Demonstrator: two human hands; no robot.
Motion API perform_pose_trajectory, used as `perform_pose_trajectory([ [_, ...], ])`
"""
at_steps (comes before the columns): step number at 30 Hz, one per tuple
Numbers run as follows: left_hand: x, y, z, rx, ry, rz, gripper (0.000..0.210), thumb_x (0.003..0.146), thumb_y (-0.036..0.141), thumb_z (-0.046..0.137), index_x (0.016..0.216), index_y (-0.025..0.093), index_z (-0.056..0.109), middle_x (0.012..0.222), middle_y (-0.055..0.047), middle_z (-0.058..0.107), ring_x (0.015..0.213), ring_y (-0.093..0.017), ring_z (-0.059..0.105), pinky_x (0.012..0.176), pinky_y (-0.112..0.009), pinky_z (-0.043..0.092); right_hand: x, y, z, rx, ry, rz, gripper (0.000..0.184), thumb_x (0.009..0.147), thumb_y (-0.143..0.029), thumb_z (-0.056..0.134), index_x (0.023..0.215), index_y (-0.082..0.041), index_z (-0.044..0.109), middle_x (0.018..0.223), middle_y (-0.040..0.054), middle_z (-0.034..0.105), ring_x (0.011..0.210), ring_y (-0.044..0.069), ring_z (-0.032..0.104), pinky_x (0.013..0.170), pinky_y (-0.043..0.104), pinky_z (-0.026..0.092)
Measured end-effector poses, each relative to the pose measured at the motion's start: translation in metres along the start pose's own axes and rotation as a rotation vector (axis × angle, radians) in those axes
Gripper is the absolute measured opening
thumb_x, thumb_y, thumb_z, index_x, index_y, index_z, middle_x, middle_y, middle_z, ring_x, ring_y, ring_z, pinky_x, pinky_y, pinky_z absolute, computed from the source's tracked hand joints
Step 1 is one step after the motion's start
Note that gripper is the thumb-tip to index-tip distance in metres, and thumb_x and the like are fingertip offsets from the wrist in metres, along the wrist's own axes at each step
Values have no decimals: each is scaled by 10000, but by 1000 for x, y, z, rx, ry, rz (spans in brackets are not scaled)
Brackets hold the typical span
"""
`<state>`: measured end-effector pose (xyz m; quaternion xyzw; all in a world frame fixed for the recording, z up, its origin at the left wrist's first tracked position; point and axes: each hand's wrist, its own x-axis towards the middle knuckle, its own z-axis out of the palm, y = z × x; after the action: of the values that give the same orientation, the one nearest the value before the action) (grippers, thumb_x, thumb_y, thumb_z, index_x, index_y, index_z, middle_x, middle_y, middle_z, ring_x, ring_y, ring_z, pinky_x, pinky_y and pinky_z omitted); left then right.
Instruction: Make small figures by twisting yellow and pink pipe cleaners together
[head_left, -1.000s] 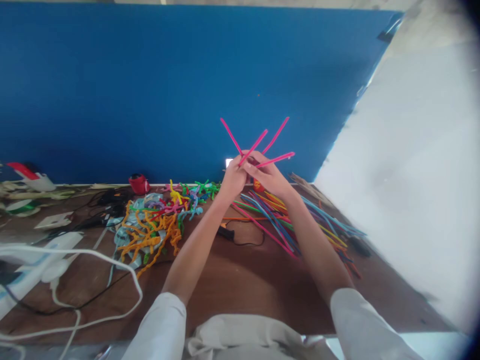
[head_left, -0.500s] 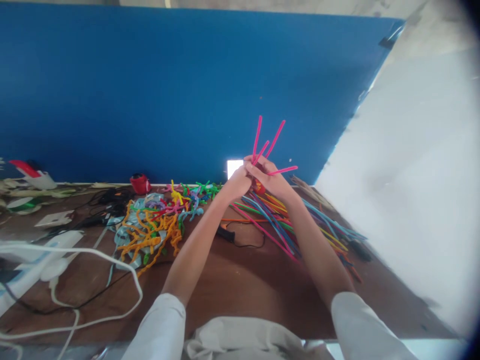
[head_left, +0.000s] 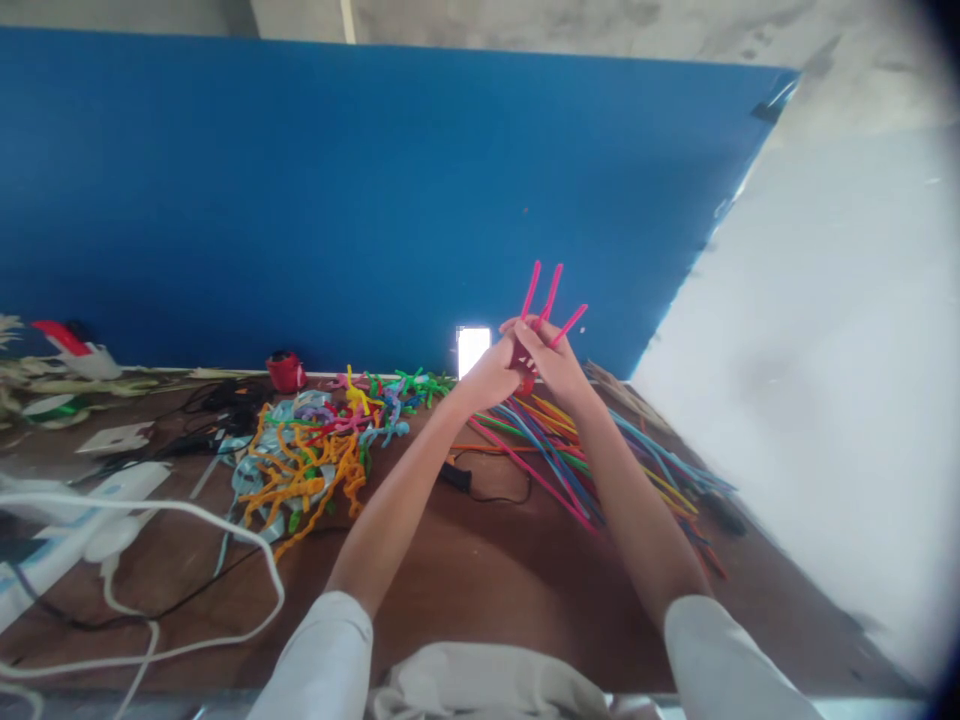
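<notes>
Pink pipe cleaners [head_left: 552,292] stick up out of my two hands, with three fuzzy ends showing above the fingers. My left hand [head_left: 491,372] is closed at their lower part, its fingertips mostly hidden behind the palm. Pressed against it, my right hand [head_left: 553,358] grips the same pipe cleaners between thumb and fingers. How the pieces join inside the hands is hidden. Just below the hands, a bundle of straight coloured pipe cleaners [head_left: 551,450] lies on the brown table [head_left: 480,590].
A heap of bent pipe-cleaner shapes [head_left: 307,470] lies left of my arms. Behind stand a lit phone [head_left: 472,350] and a red container [head_left: 286,372]. White cables [head_left: 277,590] and a power strip [head_left: 112,510] fill the left side. A blue panel [head_left: 405,200] rises at the back.
Both hands have turned and shifted slightly right and down. The pink ends now point up closer together, and the end that stuck out to the right no longer lies sideways.
</notes>
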<state>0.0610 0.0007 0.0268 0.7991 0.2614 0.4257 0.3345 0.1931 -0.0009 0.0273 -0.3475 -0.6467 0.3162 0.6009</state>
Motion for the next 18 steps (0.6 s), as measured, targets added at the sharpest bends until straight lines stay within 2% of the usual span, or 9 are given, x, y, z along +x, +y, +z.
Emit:
perform_pose_trajectory([
  [2,-1,5,1,49,76,7,456,867,130,478,1319,159,520,1087,-120,688,845,-186,660,726,-304,563,2,-1,-2,-3,41,-46,326,890,-552,603,924,-236,676,880,9,675,828,160,632,788,302,527],
  [5,-2,11,2,133,127,13,387,949,235,445,1321,168,527,1029,-116,705,799,-192,659,740,-321,557,3,-3,-4,-27,98,-69,328,886,-560,593,871,-240,661,847,14,664,830,175,622,786,314,520],
  [11,-5,13,4,189,61,0,300,1002,314,368,1146,171,590,749,-41,640,601,-160,585,657,-299,497,1,-11,-5,-21,139,-115,343,895,-554,577,858,-229,680,907,41,692,835,178,613,788,322,514],
  [15,-3,8,7,97,63,-57,281,1001,295,349,1088,159,579,799,-51,659,646,-159,613,637,-287,497,1,-11,-6,-39,150,-107,338,924,-542,541,870,-234,673,831,18,667,765,164,596,707,299,497],
  [18,-1,5,8,60,91,-99,234,969,272,411,1089,150,571,833,-61,670,704,-160,634,645,-273,498,2,-7,-6,-54,128,-127,253,914,-460,573,848,-233,661,802,2,646,774,156,595,719,292,490],
])
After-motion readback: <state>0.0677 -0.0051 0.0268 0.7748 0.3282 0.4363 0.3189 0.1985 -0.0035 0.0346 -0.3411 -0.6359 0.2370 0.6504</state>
